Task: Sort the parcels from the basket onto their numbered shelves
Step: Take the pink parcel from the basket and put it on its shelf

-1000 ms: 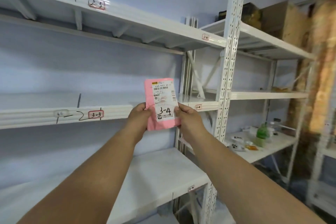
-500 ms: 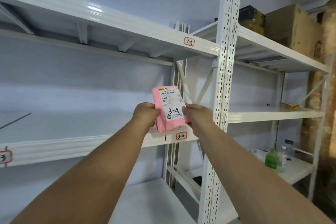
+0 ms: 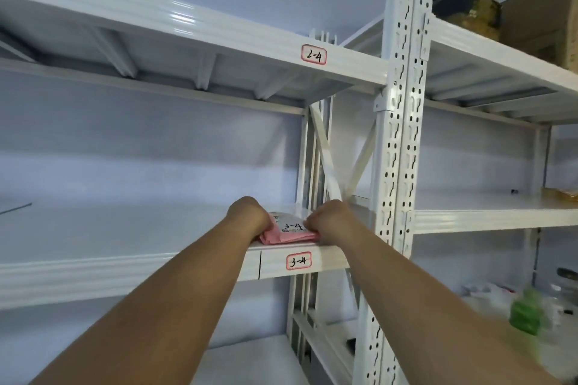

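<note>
A flat pink parcel (image 3: 289,233) with a white label marked 3-4 lies on the white shelf (image 3: 125,234), right above the shelf-edge tag 3-4 (image 3: 299,261). My left hand (image 3: 248,216) grips the parcel's left edge and my right hand (image 3: 328,222) grips its right edge. Both hands have curled fingers and cover the parcel's sides. The basket is out of view.
The shelf above carries a tag 2-4 (image 3: 313,54). A perforated white upright post (image 3: 403,134) stands just right of my right hand. Cardboard boxes (image 3: 538,12) sit on the top right shelf, and a green bottle (image 3: 527,311) stands lower right.
The parcel was held upright in front of the shelf. It has gone forward and down and now lies flat on the 3-4 shelf, both hands still on it. The view moved closer.
</note>
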Demonstrator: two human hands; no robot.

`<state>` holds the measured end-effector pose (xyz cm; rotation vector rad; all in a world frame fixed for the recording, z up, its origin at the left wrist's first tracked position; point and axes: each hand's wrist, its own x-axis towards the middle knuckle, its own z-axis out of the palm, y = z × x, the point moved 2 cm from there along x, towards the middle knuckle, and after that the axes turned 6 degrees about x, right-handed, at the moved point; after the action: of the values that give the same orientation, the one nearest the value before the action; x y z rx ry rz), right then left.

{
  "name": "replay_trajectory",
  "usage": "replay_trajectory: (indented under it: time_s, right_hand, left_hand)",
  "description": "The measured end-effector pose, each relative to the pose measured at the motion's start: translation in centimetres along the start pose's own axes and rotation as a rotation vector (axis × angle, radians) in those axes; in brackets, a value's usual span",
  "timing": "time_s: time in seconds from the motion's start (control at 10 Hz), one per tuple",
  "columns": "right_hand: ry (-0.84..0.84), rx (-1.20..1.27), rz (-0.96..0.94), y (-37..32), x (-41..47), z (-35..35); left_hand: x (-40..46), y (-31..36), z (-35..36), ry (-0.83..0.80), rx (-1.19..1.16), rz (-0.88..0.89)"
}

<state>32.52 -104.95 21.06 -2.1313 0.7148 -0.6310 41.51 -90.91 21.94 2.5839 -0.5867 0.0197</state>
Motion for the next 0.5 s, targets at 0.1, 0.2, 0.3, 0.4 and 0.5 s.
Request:
replay_trajectory:
  time_s: [0.1,0.2,0.3,0.4,0.5]
  right_hand:
    - [0.04,-0.239,-0.068,0.2,0.4,0.2]
    - [0.021,-0.154,-0.15,-0.9,-0.6,-0.7]
    - [0.056,-0.082,-0.394,-3.7,-2.4,-0.7]
    - [-0.024,0.127,-0.577,-7.4,-5.3,2.6]
    - [-0.25,0.37,-0.633,-11.0,-9.9,8.7]
  left_hand:
    - [-1.0,-0.1,0.0,0.071,-0.026,-0.022]
    - [-2.2,-1.7,-1.3,0.172,-0.226,-0.07]
    - [-3.7,-5.0,-3.6,0.345,-0.489,-0.032]
    - [-8.1,-10.9,-6.2,0.559,-0.752,-0.041]
    - [-14.8,-18.2,-8.8,0.726,-0.852,-0.119]
